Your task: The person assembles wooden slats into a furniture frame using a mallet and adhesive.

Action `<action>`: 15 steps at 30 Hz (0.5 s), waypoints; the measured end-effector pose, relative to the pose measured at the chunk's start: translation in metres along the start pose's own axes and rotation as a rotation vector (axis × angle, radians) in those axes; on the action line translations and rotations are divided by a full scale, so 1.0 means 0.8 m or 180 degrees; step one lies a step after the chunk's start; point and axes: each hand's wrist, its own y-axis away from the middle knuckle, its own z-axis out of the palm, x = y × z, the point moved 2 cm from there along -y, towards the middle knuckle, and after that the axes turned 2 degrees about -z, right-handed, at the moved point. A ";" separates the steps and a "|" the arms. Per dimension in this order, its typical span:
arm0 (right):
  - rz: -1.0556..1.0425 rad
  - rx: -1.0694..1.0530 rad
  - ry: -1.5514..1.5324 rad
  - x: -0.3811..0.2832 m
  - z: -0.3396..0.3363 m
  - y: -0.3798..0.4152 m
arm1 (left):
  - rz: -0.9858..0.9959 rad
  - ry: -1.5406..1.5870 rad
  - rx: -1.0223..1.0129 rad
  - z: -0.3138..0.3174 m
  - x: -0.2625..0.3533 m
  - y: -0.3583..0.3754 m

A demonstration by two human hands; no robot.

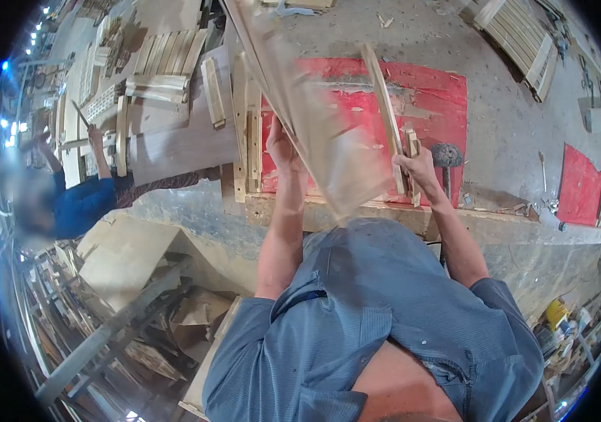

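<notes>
My left hand (286, 148) grips the left edge of a long wooden panel (314, 119), its fingers partly hidden behind it. The panel is smeared by motion and slants from the top of the view down to my shirt. In my right hand (419, 169) are wooden strips (383, 105): a long one pointing away from me and shorter pieces beside it. Just right of that hand is a mallet (447, 155) with a grey, rounded head. Beneath both hands lies a red sheet (434, 91) on the workbench, whose wooden front edge (272, 209) runs close to my body.
At left, a co-worker in a blue top (82, 207) handles wood strips beside stacked slats (167, 53). A slatted wooden panel (519, 42) lies at the upper right, and another red sheet (580, 184) at far right. Scrap wood (153, 359) and a metal rail (114, 330) fill the lower left.
</notes>
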 end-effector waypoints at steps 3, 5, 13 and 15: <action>0.0122 -0.0156 -0.0140 0.008 -0.005 -0.008 | -0.0917 0.0086 -0.0913 0.015 -0.019 -0.031; 0.0102 -0.0082 -0.0034 0.016 -0.008 -0.007 | -0.1163 0.0296 -0.1444 0.022 -0.040 -0.045; -0.0150 0.0027 0.0442 0.045 0.000 0.003 | -0.1434 0.0447 -0.2121 -0.032 -0.017 -0.068; -0.0206 0.0033 0.0123 -0.011 0.001 0.024 | -0.0510 0.0462 -0.0938 0.003 0.012 -0.053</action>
